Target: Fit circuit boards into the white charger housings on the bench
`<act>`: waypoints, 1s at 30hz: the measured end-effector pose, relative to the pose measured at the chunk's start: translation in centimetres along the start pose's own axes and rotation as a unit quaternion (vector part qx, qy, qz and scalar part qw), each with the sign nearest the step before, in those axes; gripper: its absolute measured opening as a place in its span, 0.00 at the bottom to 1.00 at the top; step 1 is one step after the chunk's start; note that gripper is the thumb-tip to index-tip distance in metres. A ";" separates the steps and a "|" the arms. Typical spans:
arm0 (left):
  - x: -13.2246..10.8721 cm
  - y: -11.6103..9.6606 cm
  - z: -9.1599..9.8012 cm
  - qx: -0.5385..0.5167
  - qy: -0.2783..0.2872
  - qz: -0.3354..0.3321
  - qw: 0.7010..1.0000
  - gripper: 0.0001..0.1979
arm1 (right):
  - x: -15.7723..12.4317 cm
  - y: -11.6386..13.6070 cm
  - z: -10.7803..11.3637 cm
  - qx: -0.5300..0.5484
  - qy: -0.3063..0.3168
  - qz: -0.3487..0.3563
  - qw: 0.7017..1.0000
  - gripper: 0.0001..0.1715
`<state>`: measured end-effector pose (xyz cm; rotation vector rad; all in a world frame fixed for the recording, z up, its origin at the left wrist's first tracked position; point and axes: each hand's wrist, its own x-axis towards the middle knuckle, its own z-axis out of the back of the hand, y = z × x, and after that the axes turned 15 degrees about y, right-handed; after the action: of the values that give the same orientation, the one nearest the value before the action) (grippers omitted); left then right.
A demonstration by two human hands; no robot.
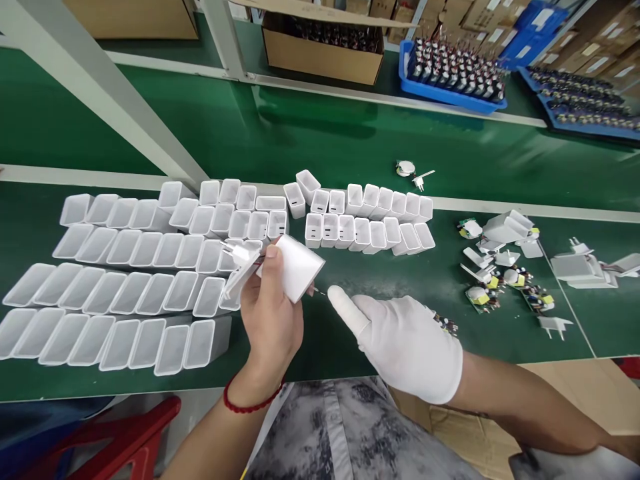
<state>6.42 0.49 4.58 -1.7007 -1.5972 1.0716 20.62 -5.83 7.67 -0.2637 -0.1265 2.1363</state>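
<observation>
My bare left hand (273,313) is closed around a white charger shell (299,267) and a white plug cap (240,257), held above the green bench. My right hand (400,340) wears a white glove and its fingers pinch something thin and dark beside the shell's lower corner; I cannot make out what it is. A small circuit board (447,325) peeks out from behind the gloved hand.
Rows of empty white shells (120,293) cover the left of the bench, with more (370,223) behind the hands. Loose circuit boards and plug caps (505,273) lie to the right. A cardboard box (323,53) and blue trays (453,73) of parts stand at the back.
</observation>
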 end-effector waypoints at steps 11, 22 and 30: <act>-0.1 0.3 -0.4 0.030 0.006 -0.011 0.999 0.16 | 0.2 1.0 0.8 -0.010 0.034 -0.041 0.999 0.33; 0.6 -0.3 -0.1 0.007 0.063 0.058 0.996 0.17 | -2.5 -4.0 1.2 0.152 0.197 0.135 0.959 0.32; 1.0 0.5 -0.2 0.071 0.073 0.042 0.994 0.24 | -0.6 -5.2 -5.0 0.089 0.148 -0.068 0.983 0.19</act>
<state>6.81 1.42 4.06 -1.7215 -1.3379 1.0500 26.35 -3.50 3.93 -0.4511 0.2120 1.9337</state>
